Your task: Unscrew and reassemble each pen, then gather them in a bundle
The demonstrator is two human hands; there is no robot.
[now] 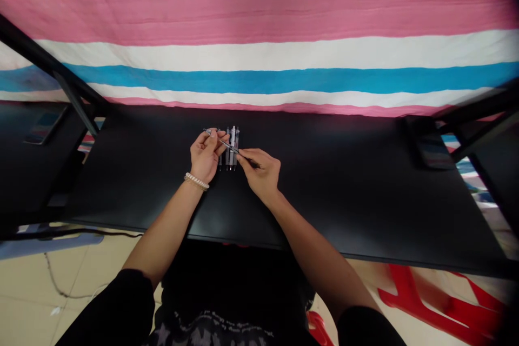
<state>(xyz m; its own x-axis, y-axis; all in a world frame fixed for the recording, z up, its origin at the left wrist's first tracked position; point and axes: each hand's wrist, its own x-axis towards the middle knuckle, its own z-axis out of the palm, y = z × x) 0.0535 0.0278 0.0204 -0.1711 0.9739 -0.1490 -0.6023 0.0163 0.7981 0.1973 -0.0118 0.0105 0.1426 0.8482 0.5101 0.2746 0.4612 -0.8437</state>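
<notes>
several pens, left hand partly covering them, striped cloth beyond

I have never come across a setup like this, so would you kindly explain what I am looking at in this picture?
Of course. There is no robot here: these are a person's bare hands, seen by a camera worn on that person's head, looking forward and down. The left hand, with a pale coiled band at its wrist, and the right hand hold a slim pen-like item between them; it is too small to tell whether it is one piece or several. Just behind it, several pens lie side by side on a black table. Beyond the table hangs a striped cloth.
</notes>
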